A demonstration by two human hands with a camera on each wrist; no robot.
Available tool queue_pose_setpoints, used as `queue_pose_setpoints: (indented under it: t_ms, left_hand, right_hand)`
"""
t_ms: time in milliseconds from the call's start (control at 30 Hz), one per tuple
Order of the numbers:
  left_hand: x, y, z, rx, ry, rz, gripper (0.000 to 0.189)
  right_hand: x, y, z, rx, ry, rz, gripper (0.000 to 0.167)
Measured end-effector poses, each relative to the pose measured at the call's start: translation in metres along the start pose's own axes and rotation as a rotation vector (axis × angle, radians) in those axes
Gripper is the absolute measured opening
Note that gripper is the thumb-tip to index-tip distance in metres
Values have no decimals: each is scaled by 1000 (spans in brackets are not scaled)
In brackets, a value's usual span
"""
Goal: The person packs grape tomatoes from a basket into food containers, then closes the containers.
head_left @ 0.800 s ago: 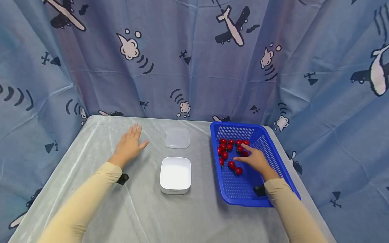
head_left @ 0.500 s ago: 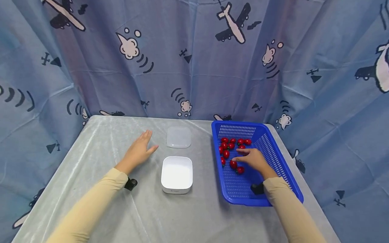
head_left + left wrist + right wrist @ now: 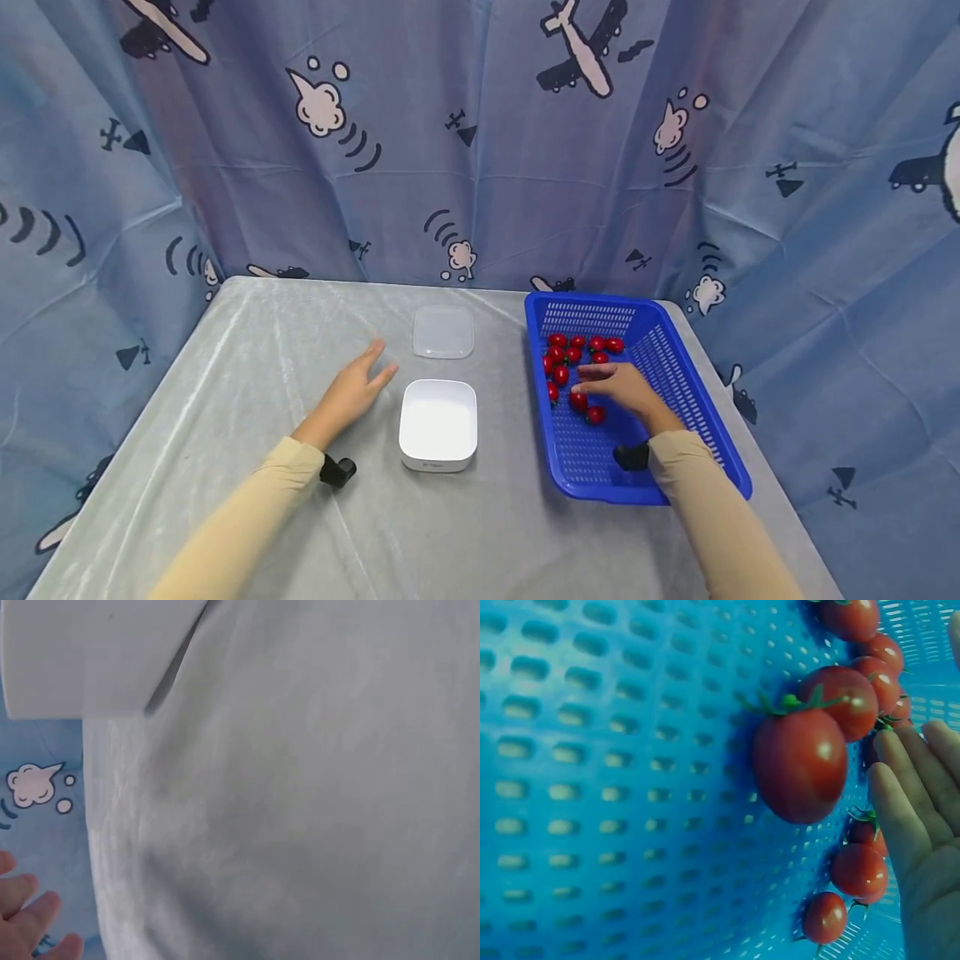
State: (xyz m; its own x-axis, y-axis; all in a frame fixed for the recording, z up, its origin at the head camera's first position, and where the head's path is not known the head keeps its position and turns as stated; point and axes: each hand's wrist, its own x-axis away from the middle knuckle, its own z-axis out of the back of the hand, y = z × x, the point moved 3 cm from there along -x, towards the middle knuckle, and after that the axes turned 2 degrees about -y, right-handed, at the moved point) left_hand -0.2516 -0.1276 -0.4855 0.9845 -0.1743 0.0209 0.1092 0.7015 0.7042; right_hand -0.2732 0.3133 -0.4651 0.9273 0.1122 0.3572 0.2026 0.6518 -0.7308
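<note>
My right hand (image 3: 618,390) is inside the blue basket (image 3: 551,467), low over several cherry tomatoes (image 3: 560,375) that lie toward its left and far sides. Its thumb and fingertips are right by a tomato (image 3: 577,402) in the head view. Seen from the right wrist, the fingers are fairly straight and apart from the thumb, just beyond a large near tomato (image 3: 799,766) with a green calyx. My left hand (image 3: 351,396) hovers over the table with fingers extended, left of the white square container (image 3: 438,468); in the left wrist view its fingertips (image 3: 45,907) show at the lower left corner.
A translucent square lid (image 3: 443,332) lies flat behind the white container. The basket has raised, perforated walls and stands at the right edge of the grey-covered table (image 3: 480,542). A blue patterned curtain (image 3: 420,125) hangs behind the table.
My left hand has moved right and nearer, toward the white container. My right hand has shifted slightly left and drawn its fingertips closer to a tomato. The head view has tilted a little.
</note>
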Motion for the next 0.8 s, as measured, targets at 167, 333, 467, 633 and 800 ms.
queue_pose_setpoints:
  t_ms: [167, 333, 467, 633, 800]
  left_hand:
    - [6, -4, -9, 82, 5, 59, 65]
    - [11, -3, -19, 143, 42, 86, 60]
    - [16, -2, -27, 217, 69, 92, 52]
    - [19, -1, -34, 335, 66, 107, 52]
    - [15, 1, -41, 418, 53, 124, 58]
  right_hand:
    - [1, 1, -2, -17, -22, 0, 59]
    - [2, 6, -3, -73, -45, -58, 57]
    - [1, 8, -5, -84, -54, -76, 56]
    - [-1, 9, -7, -79, -72, -81, 56]
    - [0, 12, -5, -34, -63, -106, 55]
